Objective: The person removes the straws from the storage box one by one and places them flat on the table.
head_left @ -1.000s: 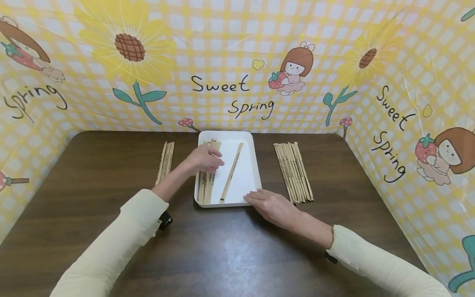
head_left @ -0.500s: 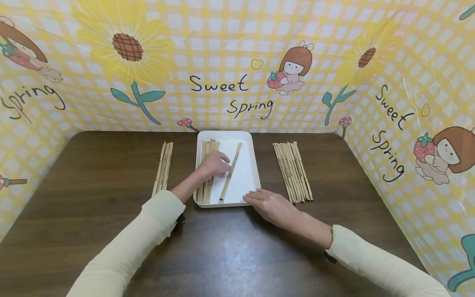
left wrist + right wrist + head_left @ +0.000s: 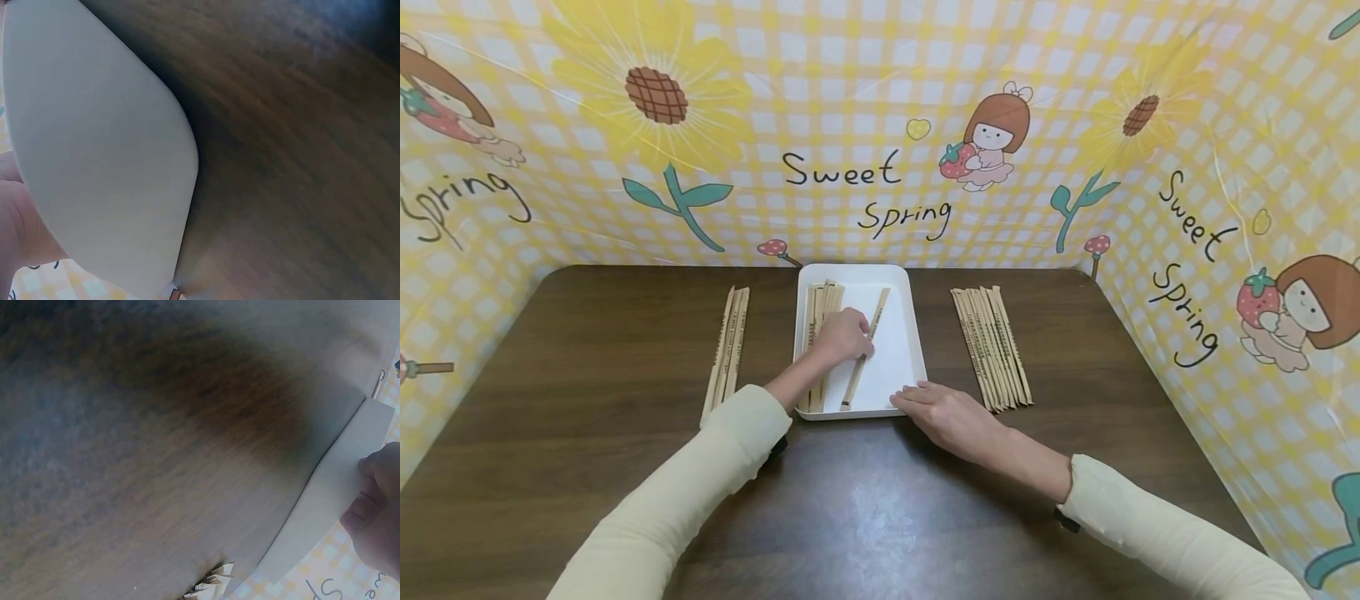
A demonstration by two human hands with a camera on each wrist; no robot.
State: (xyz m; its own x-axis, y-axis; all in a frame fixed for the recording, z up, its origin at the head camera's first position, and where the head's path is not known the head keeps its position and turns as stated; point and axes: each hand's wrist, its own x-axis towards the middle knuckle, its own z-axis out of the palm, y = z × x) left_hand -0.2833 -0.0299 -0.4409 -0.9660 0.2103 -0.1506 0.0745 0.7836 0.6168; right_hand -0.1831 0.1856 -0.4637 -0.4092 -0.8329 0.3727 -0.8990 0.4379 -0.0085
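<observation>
Head view: left hand on the lone stick in the tray

Nearest, the right hand [image 3: 951, 418] lies flat, fingers straight, steadying the tray [image 3: 910, 333] at its near right corner; farther in, the left hand [image 3: 844, 337], fingers curled, pinches the loose stick [image 3: 856, 382], whose long axis runs near-to-far, tilted right, beside the bundle [image 3: 817, 304]

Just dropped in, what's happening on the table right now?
A person is working at a white tray on a dark wooden table. The left hand is inside the tray, fingers on a slanted paper-wrapped stick lying beside a bunch of sticks. The right hand rests at the tray's near right corner. A small pile lies left of the tray, a larger pile right.
</observation>
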